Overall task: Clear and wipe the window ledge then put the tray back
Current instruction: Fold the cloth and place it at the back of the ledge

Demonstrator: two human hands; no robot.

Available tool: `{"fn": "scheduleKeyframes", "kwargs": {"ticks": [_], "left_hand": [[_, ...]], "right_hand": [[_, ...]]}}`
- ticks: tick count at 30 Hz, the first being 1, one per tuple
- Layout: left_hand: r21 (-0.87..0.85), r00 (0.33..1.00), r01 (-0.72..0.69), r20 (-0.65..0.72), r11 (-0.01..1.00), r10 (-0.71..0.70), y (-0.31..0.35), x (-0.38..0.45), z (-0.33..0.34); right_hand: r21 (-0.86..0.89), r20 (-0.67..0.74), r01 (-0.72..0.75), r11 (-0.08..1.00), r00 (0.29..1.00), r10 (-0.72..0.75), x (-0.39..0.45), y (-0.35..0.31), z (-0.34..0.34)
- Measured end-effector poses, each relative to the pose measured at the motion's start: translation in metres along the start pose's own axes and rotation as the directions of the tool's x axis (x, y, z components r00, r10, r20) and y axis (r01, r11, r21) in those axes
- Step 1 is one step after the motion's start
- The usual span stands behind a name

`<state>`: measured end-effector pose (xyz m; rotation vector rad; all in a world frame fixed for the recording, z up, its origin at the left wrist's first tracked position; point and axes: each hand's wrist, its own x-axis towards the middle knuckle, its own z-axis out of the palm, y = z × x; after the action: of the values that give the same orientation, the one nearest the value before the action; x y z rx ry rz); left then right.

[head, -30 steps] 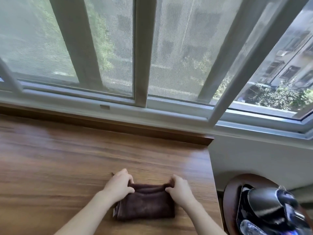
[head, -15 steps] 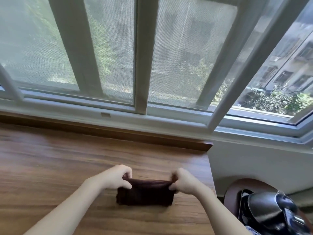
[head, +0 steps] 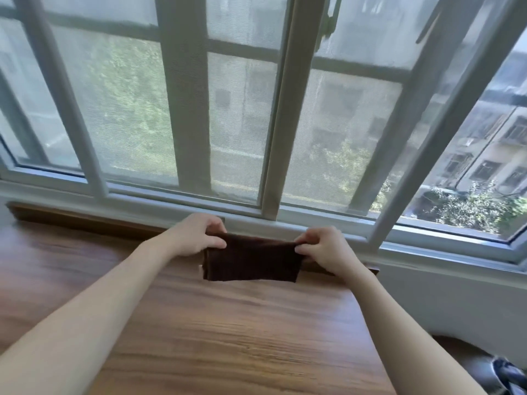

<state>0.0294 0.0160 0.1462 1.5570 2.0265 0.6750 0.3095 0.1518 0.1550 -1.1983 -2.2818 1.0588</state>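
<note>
A folded dark brown cloth (head: 251, 259) hangs in the air between my two hands, just in front of the white window frame. My left hand (head: 194, 238) pinches its upper left corner and my right hand (head: 322, 249) pinches its upper right corner. The cloth's lower edge hovers over the wooden window ledge (head: 228, 323), near the ledge's raised back lip (head: 85, 220). A round brown tray (head: 462, 363) shows only partly at the bottom right, below the ledge's right end.
The white window frame (head: 313, 223) with mesh screens runs along the back of the ledge. A white wall (head: 442, 295) drops away right of the ledge's end. A dark object (head: 510, 374) lies on the tray's edge.
Both hands lifted the cloth off the ledge and carried it away from me toward the window. The view tilted upward, so most of the tray slid out of sight.
</note>
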Motion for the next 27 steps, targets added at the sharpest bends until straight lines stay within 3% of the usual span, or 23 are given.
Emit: {"fn": "scheduleKeyframes", "kwargs": {"ticks": [15,27], "left_hand": [[0.016,0.994,0.073,-0.082,0.997,-0.072,-0.074,-0.061,-0.049],[0.026,0.966,0.242,-0.105,0.97,-0.238,-0.144,-0.075,-0.069]], "right_hand": [[0.027,0.037,0.045,0.999,0.998,-0.046,-0.003,-0.052,0.093],[0.037,0.212,0.095,0.995,0.972,-0.101,0.045,-0.069,0.171]]}}
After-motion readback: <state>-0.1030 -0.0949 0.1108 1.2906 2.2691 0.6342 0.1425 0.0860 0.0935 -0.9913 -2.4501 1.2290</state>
